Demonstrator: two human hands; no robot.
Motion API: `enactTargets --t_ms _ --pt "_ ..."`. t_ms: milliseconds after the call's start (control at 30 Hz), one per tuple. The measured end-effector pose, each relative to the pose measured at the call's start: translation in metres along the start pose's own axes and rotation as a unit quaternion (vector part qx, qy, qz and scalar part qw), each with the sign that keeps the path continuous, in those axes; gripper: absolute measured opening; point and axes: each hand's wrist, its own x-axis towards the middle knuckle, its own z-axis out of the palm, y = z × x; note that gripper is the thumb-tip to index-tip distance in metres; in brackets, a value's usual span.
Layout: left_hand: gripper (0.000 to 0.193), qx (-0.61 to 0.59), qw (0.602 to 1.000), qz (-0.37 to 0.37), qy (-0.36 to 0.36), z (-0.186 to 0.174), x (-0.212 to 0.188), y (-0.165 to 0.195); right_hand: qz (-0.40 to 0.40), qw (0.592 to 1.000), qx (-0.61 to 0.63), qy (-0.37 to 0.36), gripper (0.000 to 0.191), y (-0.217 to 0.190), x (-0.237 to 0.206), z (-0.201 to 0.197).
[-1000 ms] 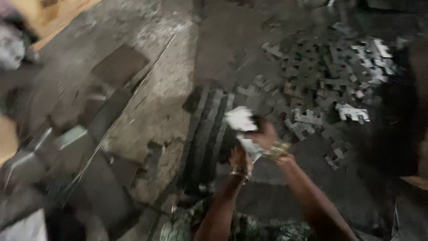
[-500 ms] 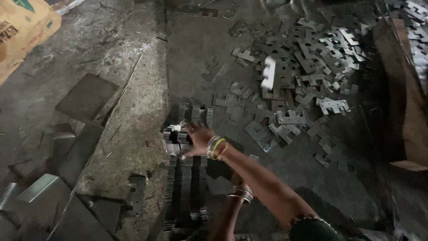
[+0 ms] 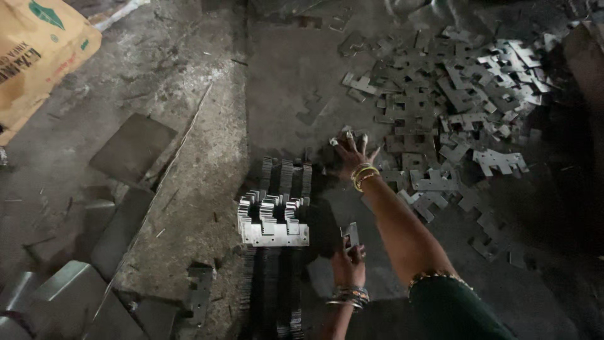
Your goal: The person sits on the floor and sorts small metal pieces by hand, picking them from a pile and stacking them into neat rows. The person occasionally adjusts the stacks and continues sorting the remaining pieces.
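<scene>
Looking down through the head camera, my right hand (image 3: pixel 351 153) is stretched out ahead of me over the dark floor (image 3: pixel 289 82), fingers spread wide and holding nothing, its tips just short of the near edge of the scattered heap of stamped metal plates (image 3: pixel 453 107) that fans out to the upper right. My left hand (image 3: pixel 348 261) is drawn in close to my body and pinches one small metal plate (image 3: pixel 350 235) upright between thumb and fingers. Just left of it sits the neat stack of notched plates (image 3: pixel 274 217), bright on their edges, resting on top of long dark rows of more plates (image 3: pixel 277 283) that run toward me. These pieces look like thin sheet steel: stiff, light one at a time but heavy once bundled, with cut edges and corners that I judge sharp, and perhaps a slick film on them. I would take a loose one by its flat faces near the middle, away from the notches, and lift a bundle from both ends. Off to the left lie grey flat slabs (image 3: pixel 132 148) and a tan sack (image 3: pixel 38 56) in the upper corner.
</scene>
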Motion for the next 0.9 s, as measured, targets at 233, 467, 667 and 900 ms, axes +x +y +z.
enactTargets --t_ms 233,467,667,900 --pt "0.028 -0.046 0.999 0.000 0.012 -0.002 -0.002 0.004 -0.119 0.989 -0.081 0.024 0.086 0.066 -0.019 0.054" --pt "0.030 -0.018 0.994 0.095 0.044 -0.010 0.000 0.022 -0.201 0.974 -0.101 0.027 0.087 0.141 -0.114 0.126" --pt "0.045 -0.054 0.998 0.002 0.024 -0.002 -0.003 0.027 -0.127 0.989 0.030 0.066 0.085 0.205 -0.154 0.146" --pt "0.043 0.127 0.967 0.196 0.097 -0.006 0.007 0.003 0.159 0.966 0.125 0.163 0.090 0.238 -0.088 0.064"
